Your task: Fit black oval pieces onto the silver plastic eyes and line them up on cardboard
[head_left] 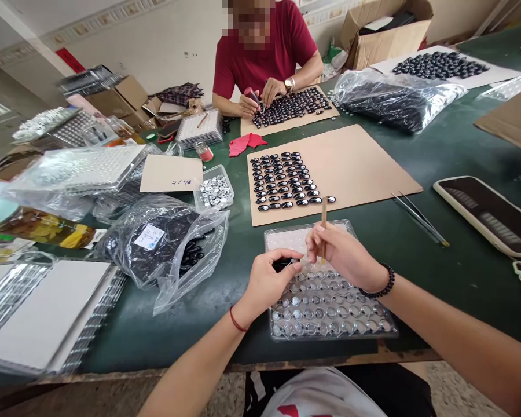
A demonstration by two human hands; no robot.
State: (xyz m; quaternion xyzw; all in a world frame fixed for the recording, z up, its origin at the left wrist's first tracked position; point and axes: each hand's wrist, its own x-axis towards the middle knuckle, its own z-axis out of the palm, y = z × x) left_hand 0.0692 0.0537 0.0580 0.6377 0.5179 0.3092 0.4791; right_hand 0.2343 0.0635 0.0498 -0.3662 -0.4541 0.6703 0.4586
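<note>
My left hand (267, 284) is closed, thumb and forefinger pinching a small black piece (282, 264), partly hidden by the fingers. Close beside it, my right hand (345, 255) grips a thin wooden stick (324, 211) held upright. Both hands are over a clear plastic tray (334, 335) with rows of round, shiny pieces in its pockets. Just beyond lies a cardboard sheet (356, 168), its left part covered by rows of glossy black oval pieces (282, 179) with pale shiny spots.
Tweezers (421, 220) and a phone (488, 214) lie at right. To the left are an opened plastic bag of black pieces (156, 243), a small box of silvery parts (215, 191) and stacked trays (43, 313). Across the table a co-worker (264, 63) handles black pieces on another cardboard.
</note>
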